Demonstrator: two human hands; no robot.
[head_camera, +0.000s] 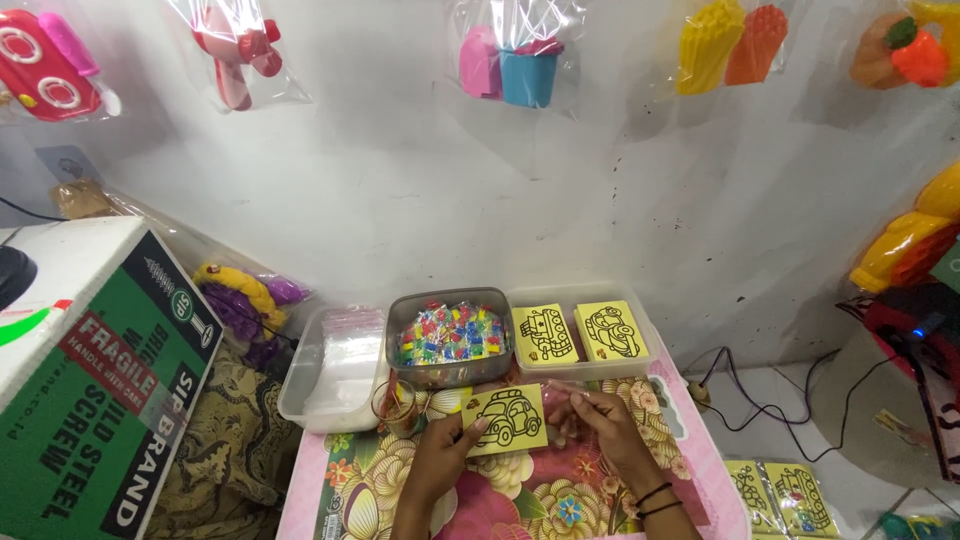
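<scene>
Pink floral tabletop (640, 500) under both hands. Left hand (445, 455) pinches yellow card with black car outline (507, 419); right hand (600, 420) grasps clear plastic sleeve (563, 418) beside it. Grey tub of coloured packets (449, 337) just beyond hands.

Bare forearms, with two thin dark bands (655, 500) on the right wrist.

Both forearms reach forward, wrists close together. The left hand (443, 447) pinches with thumb above the fingers; the right hand (603, 420) curls, fingertips nearly meeting the left's, bands at its wrist.
</scene>
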